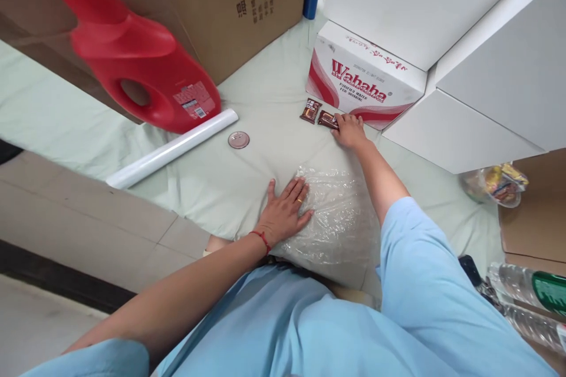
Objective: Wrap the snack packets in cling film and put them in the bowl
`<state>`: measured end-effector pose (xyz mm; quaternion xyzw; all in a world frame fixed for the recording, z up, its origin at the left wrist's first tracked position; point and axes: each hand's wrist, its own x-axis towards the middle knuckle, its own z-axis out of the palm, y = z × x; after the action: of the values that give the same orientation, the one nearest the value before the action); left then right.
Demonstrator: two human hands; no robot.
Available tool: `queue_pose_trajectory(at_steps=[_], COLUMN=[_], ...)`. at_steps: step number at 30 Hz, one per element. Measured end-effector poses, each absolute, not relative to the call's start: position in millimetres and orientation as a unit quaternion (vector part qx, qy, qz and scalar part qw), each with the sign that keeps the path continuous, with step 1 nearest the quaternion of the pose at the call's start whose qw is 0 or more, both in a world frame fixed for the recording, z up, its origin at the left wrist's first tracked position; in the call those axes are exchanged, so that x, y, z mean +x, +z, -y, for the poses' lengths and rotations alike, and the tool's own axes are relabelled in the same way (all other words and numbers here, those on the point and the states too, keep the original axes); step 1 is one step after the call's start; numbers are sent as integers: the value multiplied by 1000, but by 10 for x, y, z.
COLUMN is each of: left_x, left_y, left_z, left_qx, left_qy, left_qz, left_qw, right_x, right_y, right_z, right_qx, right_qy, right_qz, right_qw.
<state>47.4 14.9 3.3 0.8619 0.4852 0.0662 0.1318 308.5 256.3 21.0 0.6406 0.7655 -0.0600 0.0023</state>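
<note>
My left hand lies flat with its fingers spread, partly on a clear crinkled plastic bag and partly on the pale green cloth. Farther off, my right hand has its thumb and fingers around the right end of a small brown snack packet, covering that end. Just left of it sits a second brown packet marked "COCOA". A round metal-backed pin badge rests on the cloth to the left.
Behind the packets stands a white and red Wahaha carton, next to white boxes. At left are a white roll, a red jug and a cardboard box. Wrapped snacks in a clear tub and plastic bottles are at right.
</note>
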Motion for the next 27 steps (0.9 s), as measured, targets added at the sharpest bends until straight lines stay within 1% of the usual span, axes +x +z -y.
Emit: queue_pose_trajectory(at_steps=[3, 5, 6, 8, 10, 11, 13, 16, 19, 22, 24, 26, 27], left_x=[468, 467, 467, 468, 468, 467, 466, 470, 481, 493, 498, 501, 501], left_y=[18, 8, 5, 0, -3, -5, -9, -9, 3, 17, 20, 15, 11], left_z=[-147, -144, -143, -141, -141, -140, -140, -139, -135, -123, -115, -107, -104], left_qx=[862, 861, 861, 862, 862, 861, 860, 861, 863, 862, 861, 860, 860], left_qy=[70, 76, 79, 83, 87, 88, 92, 96, 96, 98, 100, 104, 106], left_qz=[-485, -486, -485, -483, -481, -482, -482, -481, -480, -483, -484, -485, -485], left_qw=[132, 131, 132, 134, 137, 138, 138, 133, 125, 120, 120, 119, 119], right_x=[3186, 3333, 3434, 3688, 3986, 4134, 4391, 4594, 4592, 4532, 4525, 4551, 4570], right_y=[225, 259, 279, 319, 351, 362, 371, 352, 306, 270, 262, 262, 262], right_z=[-2410, -2166, -2001, -1594, -1110, -853, -340, 314, 727, 931, 1014, 1082, 1110], right_qx=[649, 659, 667, 694, 704, 697, 685, 675, 687, 735, 789, 828, 835], right_qy=[-70, -110, -146, -249, -372, -422, -479, -499, -477, -420, -318, -208, -178], right_qz=[-757, -738, -717, -627, -480, -413, -307, -213, -203, -257, -338, -420, -450], right_qw=[-31, -94, -141, -250, -368, -407, -455, -500, -509, -466, -401, -308, -264])
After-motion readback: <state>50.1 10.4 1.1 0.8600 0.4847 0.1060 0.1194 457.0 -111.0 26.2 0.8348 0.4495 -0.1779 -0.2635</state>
